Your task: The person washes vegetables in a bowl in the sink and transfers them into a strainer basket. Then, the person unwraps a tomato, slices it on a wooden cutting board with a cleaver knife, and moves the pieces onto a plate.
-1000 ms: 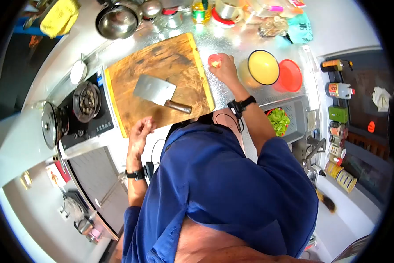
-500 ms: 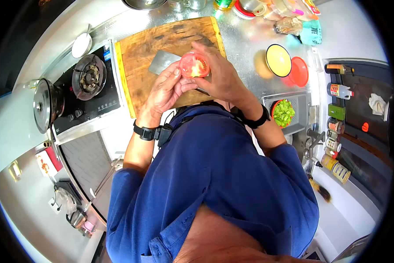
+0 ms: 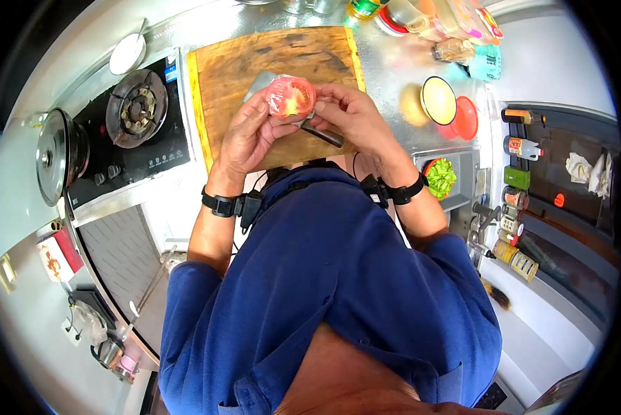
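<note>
A cut red tomato [image 3: 289,95], its face covered by clear plastic film, is held up over the wooden cutting board [image 3: 220,62]. My left hand [image 3: 251,135] supports it from the left and below. On its right side, the fingers of my right hand [image 3: 348,117] pinch the edge of the film. Beneath the hands a cleaver lies on the board; part of its blade [image 3: 258,84] and its dark handle [image 3: 324,135] show, while the rest is hidden by the tomato and hands.
Left of the board are a gas stove [image 3: 139,108] and a lidded pot [image 3: 53,158]. To the right stand a yellow bowl [image 3: 438,100], a red bowl [image 3: 467,117] and green leaves [image 3: 440,178] in the sink basket. Bags and containers [image 3: 455,17] line the back right.
The tomato has come from the counter on the right to above the board. My left hand rose to hold it too. My right hand has shifted from around the tomato to the film's edge.
</note>
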A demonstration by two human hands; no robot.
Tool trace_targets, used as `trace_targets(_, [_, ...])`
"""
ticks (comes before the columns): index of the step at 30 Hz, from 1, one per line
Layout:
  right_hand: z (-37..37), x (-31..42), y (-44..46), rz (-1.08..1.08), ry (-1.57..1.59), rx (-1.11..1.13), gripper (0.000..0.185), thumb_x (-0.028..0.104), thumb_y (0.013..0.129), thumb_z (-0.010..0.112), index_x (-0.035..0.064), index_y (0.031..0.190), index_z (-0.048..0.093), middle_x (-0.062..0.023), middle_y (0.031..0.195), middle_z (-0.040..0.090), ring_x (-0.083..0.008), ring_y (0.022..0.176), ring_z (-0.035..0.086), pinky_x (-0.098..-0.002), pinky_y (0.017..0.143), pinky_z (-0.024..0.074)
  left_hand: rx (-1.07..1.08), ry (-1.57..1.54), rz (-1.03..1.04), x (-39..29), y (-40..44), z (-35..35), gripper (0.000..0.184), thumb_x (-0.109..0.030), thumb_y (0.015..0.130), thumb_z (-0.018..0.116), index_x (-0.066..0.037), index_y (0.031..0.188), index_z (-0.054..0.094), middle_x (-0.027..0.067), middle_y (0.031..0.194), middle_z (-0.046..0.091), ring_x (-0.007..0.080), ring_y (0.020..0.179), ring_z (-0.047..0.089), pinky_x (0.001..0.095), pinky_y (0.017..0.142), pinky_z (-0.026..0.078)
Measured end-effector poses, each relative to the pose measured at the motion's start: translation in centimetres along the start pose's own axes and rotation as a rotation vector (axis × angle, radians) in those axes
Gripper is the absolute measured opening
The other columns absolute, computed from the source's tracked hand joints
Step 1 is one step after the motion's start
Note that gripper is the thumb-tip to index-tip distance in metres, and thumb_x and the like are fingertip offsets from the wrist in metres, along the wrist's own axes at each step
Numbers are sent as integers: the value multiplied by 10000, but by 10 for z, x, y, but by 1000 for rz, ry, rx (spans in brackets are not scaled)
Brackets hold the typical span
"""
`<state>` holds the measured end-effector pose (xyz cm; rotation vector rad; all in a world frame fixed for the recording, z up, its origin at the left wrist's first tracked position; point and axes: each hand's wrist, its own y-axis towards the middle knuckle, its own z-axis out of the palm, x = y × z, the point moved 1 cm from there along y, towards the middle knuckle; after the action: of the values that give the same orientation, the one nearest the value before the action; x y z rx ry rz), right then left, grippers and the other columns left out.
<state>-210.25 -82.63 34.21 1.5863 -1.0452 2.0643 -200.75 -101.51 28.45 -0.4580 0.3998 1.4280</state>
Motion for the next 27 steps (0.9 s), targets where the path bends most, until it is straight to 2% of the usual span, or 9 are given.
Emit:
trace_targets(2, [7, -2, 3, -4, -55, -22, 325, 172, 946, 664, -17, 1206, 619, -70, 963, 694, -111, 787, 660, -248, 724, 538, 4, -4, -1, 1, -8, -5, 546, -290, 1012, 560, 27, 1423, 389, 183, 1364, 539, 302, 1214, 596, 416, 997, 534])
trace_targets(9, [16, -16, 4, 134, -69, -17, 212, 155, 911, 706, 7, 1050, 646, -40, 875, 673, -97, 691, 627, -234, 640, 514, -11, -21, 11, 10, -31, -14, 674, -351, 960, 628, 26, 1453, 366, 197, 1426, 479, 314, 1325, 489, 471, 1110, 408])
trace_targets(11, [18, -17, 3, 152, 28, -31, 108, 80, 902, 686, 33, 988, 641, 3, 792, 634, -63, 642, 575, -209, 597, 459, -3, -76, -31, 15, -37, -16, 680, -371, 950, 635, 19, 1446, 382, 184, 1424, 484, 306, 1327, 485, 458, 1117, 391])
trace_targets(15, [17, -17, -1, 160, 60, -29, 166, 115, 896, 700, 18, 1009, 628, -20, 823, 641, -84, 699, 607, -226, 633, 498, 8, -100, -35, 25, -38, -25, 712, -359, 945, 645, 21, 1467, 343, 179, 1460, 453, 312, 1356, 452, 477, 1149, 360])
trace_targets(17, [16, -16, -1, 98, 72, -2, 143, 107, 896, 690, 28, 1004, 639, -7, 835, 640, -79, 700, 596, -230, 638, 496, -30, -97, -18, 25, -38, -20, 636, -368, 953, 633, 5, 1419, 415, 165, 1413, 495, 289, 1310, 496, 440, 1100, 412])
trace_targets(21, [22, -15, -2, -3, -43, 61, 102, 96, 887, 695, 37, 959, 654, 22, 857, 640, -63, 690, 583, -238, 634, 491, -70, -221, 35, 24, -34, -22, 641, -346, 952, 641, -7, 1436, 395, 159, 1421, 486, 283, 1312, 493, 437, 1092, 421])
trace_targets(24, [30, -9, -3, -102, -353, 45, 83, 34, 877, 687, 48, 950, 649, 13, 811, 618, -80, 705, 576, -221, 629, 438, -70, -158, 91, 21, -29, -22, 644, -303, 958, 641, -17, 1462, 358, 147, 1433, 472, 276, 1318, 484, 437, 1095, 416])
trace_targets(26, [38, -1, -3, -502, -584, 45, 106, 13, 854, 686, 29, 950, 645, -28, 872, 640, -132, 779, 602, -259, 673, 465, -77, -145, 146, 20, -28, -17, 639, -255, 967, 636, -30, 1479, 328, 137, 1435, 467, 267, 1316, 479, 442, 1095, 411])
trace_targets(27, [42, 2, -5, -499, -584, 49, 106, 13, 854, 686, 29, 950, 645, -28, 872, 640, -132, 779, 602, -259, 673, 465, -81, -148, 148, 22, -27, -20, 639, -255, 967, 636, -30, 1479, 328, 137, 1435, 467, 267, 1316, 479, 442, 1095, 411])
